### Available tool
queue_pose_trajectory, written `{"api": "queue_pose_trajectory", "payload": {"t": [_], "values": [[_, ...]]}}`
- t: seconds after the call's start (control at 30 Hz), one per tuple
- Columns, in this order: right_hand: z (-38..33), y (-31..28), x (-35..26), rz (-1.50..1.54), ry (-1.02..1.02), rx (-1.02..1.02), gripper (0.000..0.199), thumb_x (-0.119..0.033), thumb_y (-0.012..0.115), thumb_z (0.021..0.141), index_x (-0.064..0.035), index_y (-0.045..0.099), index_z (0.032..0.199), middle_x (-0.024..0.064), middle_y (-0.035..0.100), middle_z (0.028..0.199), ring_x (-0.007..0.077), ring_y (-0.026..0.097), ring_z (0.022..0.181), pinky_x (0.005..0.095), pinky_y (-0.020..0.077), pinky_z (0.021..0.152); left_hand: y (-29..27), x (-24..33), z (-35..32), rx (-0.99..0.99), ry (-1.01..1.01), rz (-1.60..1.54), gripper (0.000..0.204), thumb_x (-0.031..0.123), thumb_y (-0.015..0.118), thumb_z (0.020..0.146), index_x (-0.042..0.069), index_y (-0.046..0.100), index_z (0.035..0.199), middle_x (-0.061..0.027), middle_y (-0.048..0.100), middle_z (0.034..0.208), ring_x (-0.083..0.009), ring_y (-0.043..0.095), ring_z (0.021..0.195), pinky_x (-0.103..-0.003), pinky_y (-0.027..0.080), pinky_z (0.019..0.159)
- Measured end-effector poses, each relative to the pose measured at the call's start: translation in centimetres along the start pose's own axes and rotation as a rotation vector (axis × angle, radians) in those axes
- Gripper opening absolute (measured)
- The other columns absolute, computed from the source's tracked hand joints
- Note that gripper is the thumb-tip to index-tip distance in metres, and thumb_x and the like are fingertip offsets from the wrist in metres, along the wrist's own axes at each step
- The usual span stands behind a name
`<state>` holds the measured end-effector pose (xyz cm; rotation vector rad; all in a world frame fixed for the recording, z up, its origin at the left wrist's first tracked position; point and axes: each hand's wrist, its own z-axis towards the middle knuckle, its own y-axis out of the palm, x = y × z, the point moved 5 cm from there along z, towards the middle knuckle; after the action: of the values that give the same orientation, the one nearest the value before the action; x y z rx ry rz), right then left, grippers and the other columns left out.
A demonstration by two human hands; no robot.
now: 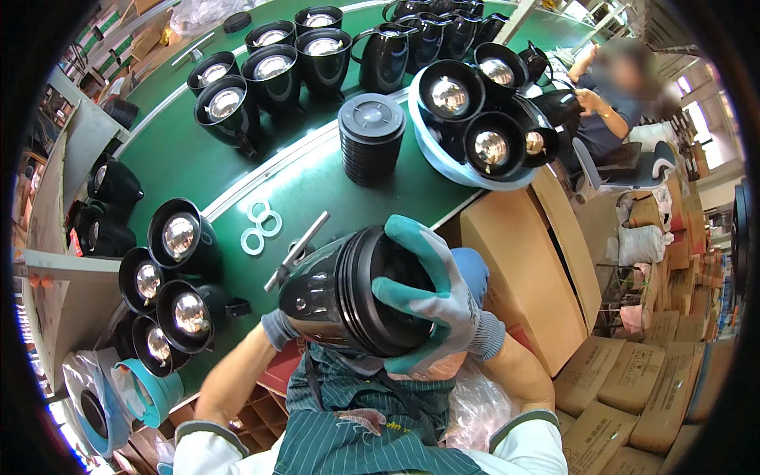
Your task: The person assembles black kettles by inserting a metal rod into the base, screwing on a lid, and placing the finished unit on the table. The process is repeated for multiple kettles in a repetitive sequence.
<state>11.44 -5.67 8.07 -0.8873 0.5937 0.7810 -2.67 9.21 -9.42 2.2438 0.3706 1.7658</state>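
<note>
In front of my chest, a black vacuum jug [317, 294] lies tilted on its side, its ribbed round base toward the right. My right hand [435, 297], in a teal and grey glove, is closed around that base with fingers spread across it. Only the grey glove cuff of my left hand [279, 328] shows at the jug's lower left; the jug hides its fingers. Just beyond the jug is a metal T-shaped bar [299, 247]. Pale ring gaskets [253, 241] lie near it on the green table [317, 194].
Several open black jugs with shiny liners [190, 310] stand at left, with more [273, 67] at the back. Ahead rises a stack of black discs [370, 142]. A blue tub [443, 166] holds jugs. Cartons [522, 261] crowd the right; another person [609, 111] sits beyond.
</note>
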Motion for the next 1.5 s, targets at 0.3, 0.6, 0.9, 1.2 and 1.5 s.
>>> {"api": "queue_pose_trajectory", "payload": {"t": [0.3, 0.6, 0.9, 1.2, 1.5], "values": [[-6.4, -2.1, -5.4, -0.135, -0.127, 0.020, 0.083, -0.057, 0.091, 0.062, -0.0249, 0.070, 0.135, 0.0283, 0.036, 0.158, 0.0529, 0.037, 0.145, 0.0627, 0.0323, 0.118, 6.7, 3.8, -0.4, -0.201, -0.009, 0.284, 0.027, 0.011, 0.068, 0.090, 0.000, 0.070, 0.115, -0.0136, 0.074, 0.111, -0.0247, 0.073, 0.097, -0.034, 0.058, 0.088], [-13.4, -0.6, -0.6, 0.623, 0.490, 0.727, 0.080, -0.028, 0.075, 0.097, 0.0016, 0.035, 0.160, 0.0128, 0.050, 0.154, 0.0189, 0.052, 0.137, 0.0353, 0.0374, 0.118, 5.7, 12.0, -4.2, 0.563, 0.815, 1.261, 0.023, 0.009, 0.072, 0.083, 0.000, 0.075, 0.104, -0.0141, 0.079, 0.097, -0.0272, 0.078, 0.089, -0.034, 0.060, 0.082], [-11.3, -1.3, -2.1, 0.392, 0.516, 0.481, 0.085, -0.039, 0.057, 0.106, -0.0030, 0.008, 0.167, 0.0121, 0.012, 0.174, 0.0231, 0.015, 0.159, 0.0391, 0.0186, 0.128, 4.7, 13.5, -4.9, 0.571, 1.028, 1.259, 0.024, 0.011, 0.075, 0.080, -0.003, 0.075, 0.100, -0.0162, 0.079, 0.094, -0.0297, 0.078, 0.087, -0.034, 0.060, 0.082], [-12.4, 0.4, -2.4, 0.340, 0.464, 0.606, 0.073, -0.038, 0.060, 0.106, 0.0035, 0.032, 0.160, 0.0124, 0.041, 0.158, 0.0221, 0.049, 0.136, 0.0369, 0.0374, 0.116, 3.4, 10.9, -4.5, 0.594, 0.718, 1.147, 0.024, 0.006, 0.073, 0.081, 0.000, 0.076, 0.104, -0.0139, 0.079, 0.095, -0.0250, 0.078, 0.086, -0.030, 0.059, 0.080], [-12.6, 0.4, -5.8, -0.118, -0.050, 0.496, 0.105, -0.053, 0.086, 0.075, -0.0136, 0.038, 0.160, 0.0339, 0.032, 0.160, 0.0515, 0.039, 0.144, 0.0546, 0.0345, 0.117, 3.0, 5.8, -2.9, 0.345, 0.166, 0.418, 0.024, 0.007, 0.068, 0.090, -0.002, 0.074, 0.111, -0.0062, 0.075, 0.103, -0.0133, 0.069, 0.089, -0.027, 0.057, 0.084]]}}
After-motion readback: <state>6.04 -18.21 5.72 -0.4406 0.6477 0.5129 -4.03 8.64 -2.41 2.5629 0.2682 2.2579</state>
